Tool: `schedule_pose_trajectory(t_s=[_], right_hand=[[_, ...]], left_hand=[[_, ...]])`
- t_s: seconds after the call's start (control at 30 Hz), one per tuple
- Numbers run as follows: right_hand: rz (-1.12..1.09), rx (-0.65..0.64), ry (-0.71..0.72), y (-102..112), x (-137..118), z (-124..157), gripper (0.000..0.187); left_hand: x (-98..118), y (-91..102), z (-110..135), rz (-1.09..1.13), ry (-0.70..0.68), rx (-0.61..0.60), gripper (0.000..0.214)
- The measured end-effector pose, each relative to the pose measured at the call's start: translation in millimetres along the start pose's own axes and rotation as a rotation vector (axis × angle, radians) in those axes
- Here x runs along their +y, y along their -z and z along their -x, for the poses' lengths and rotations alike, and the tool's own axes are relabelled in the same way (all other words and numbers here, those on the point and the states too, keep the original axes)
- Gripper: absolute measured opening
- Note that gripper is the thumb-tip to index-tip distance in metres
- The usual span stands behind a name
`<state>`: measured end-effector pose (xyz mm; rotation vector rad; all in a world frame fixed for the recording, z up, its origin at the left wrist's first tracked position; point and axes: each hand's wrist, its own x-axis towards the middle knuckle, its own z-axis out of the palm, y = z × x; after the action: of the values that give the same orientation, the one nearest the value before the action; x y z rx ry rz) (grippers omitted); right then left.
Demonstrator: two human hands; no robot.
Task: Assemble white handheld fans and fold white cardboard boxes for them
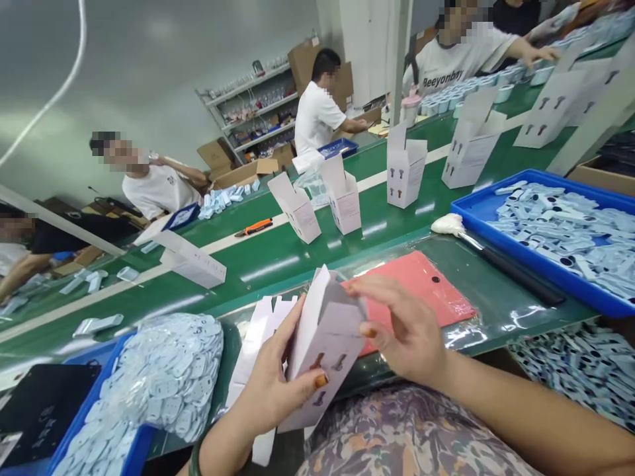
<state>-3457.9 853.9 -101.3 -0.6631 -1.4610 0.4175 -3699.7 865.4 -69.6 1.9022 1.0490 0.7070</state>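
A white cardboard box [330,337] with small printed pictures on its side is tilted in front of me, its top flaps partly raised. My left hand [265,390] is wrapped round its left side, thumb across the printed face. At the upper right edge, the thumb and fingers of my right hand [409,330] are bent against the box by the flaps. Flat, folded white cardboard [248,360] lies to the left, partly hidden by my left hand. Behind my right hand lies a red sheet [421,284] with a dark round spot.
Several open white boxes [404,172] stand on the green conveyor [253,264], with orange-handled pliers [254,227]. To the right are a blue tray [526,264] of light-blue parts and a black-handled tool [510,268]. Bagged light-blue pieces [183,370] fill the left. Several co-workers sit across the belt.
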Motion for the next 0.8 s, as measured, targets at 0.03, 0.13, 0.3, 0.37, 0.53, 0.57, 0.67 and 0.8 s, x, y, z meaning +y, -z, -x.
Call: schedule_pose_trajectory(t_s=[0.03, 0.13, 0.3, 0.37, 0.53, 0.57, 0.67, 0.8], right_hand=[[0.027, 0.018, 0.076, -6.0, -2.9, 0.0, 0.039], [-0.048, 0.077, 0.107, -17.4, -2.8, -0.4, 0.040], [-0.367, 0.130, -0.167, -20.5, 18.0, -3.5, 0.029], [-0.390, 0.166, -0.214, -18.0, 26.8, -5.9, 0.038], [-0.285, 0.115, -0.266, -6.2, 36.8, -11.5, 0.039], [-0.347, 0.097, -0.270, -5.3, 37.1, -12.0, 0.027], [-0.509, 0.111, -0.322, -7.5, 36.0, -13.8, 0.006], [-0.411, 0.098, -0.426, -15.2, 28.5, -23.6, 0.005]], left_hand=[[0.7, -1.5, -2.6, -0.037, -0.047, 0.033, 0.094], [0.4, -7.8, -10.0, -0.251, -0.223, 0.158, 0.092], [-4.7, -14.3, -24.5, -0.666, -0.576, 0.308, 0.091], [-7.9, -14.6, -31.5, -0.751, -0.677, 0.304, 0.090], [-9.4, -16.9, -47.5, -0.705, -0.788, 0.276, 0.088], [-8.4, -18.6, -49.9, -0.659, -0.789, 0.260, 0.088], [-6.0, -24.8, -56.2, -0.543, -0.788, 0.236, 0.089], [-4.1, -25.7, -64.4, -0.598, -0.814, 0.229, 0.088]])
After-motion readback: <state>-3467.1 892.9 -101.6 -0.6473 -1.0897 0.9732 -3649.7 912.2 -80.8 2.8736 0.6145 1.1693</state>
